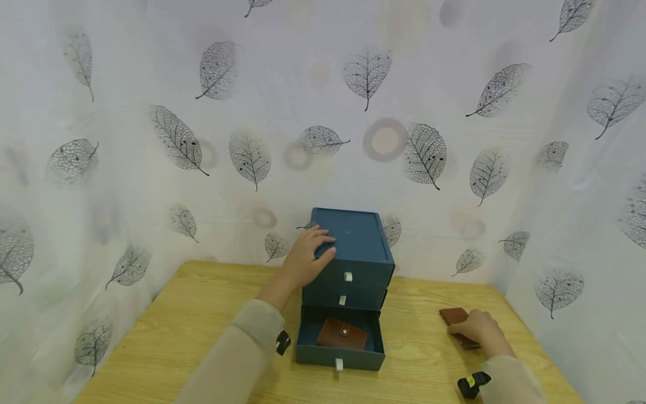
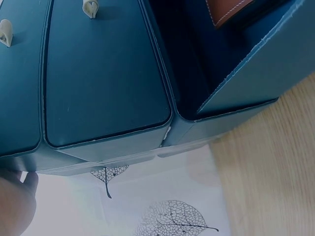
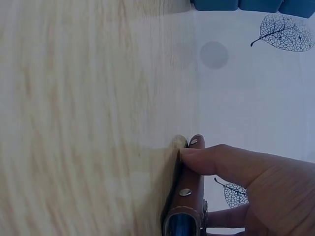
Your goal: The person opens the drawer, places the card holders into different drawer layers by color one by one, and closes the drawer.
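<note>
A dark blue drawer box [image 1: 355,233] stands at the back of the table with its bottom drawer [image 1: 313,354] pulled out. Inside that drawer lies a brown leather wallet [image 1: 330,335] with a snap strap. My left hand [image 1: 301,261] rests on the box's upper left edge, fingers spread loosely over the top. To the right of the box, my right hand [image 1: 479,330] grips a second brown leather wallet [image 1: 451,315] close over the tabletop. The right wrist view shows this wallet [image 3: 191,201] edge-on, with metal studs and something blue inside; the thumb presses on its near side.
The two upper drawers, each with a small pale pull tab [image 1: 348,276], are closed. Behind the wooden table [image 1: 212,314] hangs a white leaf-print curtain [image 1: 292,185], which also runs down both sides. A black strap device [image 1: 473,385] sits by the right sleeve.
</note>
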`<state>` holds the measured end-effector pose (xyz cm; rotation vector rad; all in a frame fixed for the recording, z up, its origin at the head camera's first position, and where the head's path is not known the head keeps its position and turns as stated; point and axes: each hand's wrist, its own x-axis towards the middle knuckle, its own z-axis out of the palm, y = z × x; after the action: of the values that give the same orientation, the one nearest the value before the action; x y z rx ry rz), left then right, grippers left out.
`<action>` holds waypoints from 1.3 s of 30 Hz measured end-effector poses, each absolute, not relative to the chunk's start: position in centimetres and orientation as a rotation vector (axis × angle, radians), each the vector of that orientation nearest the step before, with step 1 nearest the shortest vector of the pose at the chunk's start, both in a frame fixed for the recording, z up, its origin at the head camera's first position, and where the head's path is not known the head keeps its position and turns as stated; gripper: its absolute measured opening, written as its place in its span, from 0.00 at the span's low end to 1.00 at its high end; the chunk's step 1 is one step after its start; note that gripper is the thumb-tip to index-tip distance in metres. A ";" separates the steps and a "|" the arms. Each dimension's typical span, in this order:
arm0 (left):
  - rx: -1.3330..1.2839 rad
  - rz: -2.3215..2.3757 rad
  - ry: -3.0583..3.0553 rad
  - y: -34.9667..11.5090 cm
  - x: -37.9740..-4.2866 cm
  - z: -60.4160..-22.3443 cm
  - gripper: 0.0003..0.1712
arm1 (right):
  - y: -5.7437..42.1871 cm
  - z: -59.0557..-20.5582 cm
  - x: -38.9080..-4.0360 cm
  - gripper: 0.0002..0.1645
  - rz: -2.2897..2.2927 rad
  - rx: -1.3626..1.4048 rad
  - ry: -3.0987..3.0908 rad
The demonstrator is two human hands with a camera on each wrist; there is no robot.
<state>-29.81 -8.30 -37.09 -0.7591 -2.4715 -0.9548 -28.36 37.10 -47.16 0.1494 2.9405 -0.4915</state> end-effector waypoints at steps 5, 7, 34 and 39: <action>-0.758 -0.955 -2.473 -8.3 -29.8 -37.1 0.24 | 36.8 -47.3 -28.2 0.48 -0.511 0.134 2.946; -0.759 -0.958 -2.472 -8.3 -29.8 -37.1 0.24 | 36.7 -47.3 -28.1 0.48 -0.515 0.130 2.944; -0.754 -0.971 -2.459 -8.3 -29.8 -37.0 0.23 | 34.4 -44.7 -27.1 0.50 -0.544 -0.018 3.043; -0.759 -0.971 -2.465 -8.3 -29.7 -37.0 0.23 | 34.1 -44.0 -26.8 0.47 -0.553 -0.012 3.056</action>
<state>-29.70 -8.33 -37.01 -0.7592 -2.4649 -0.9708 -26.83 34.07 -44.04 -0.0124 3.0564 -0.5525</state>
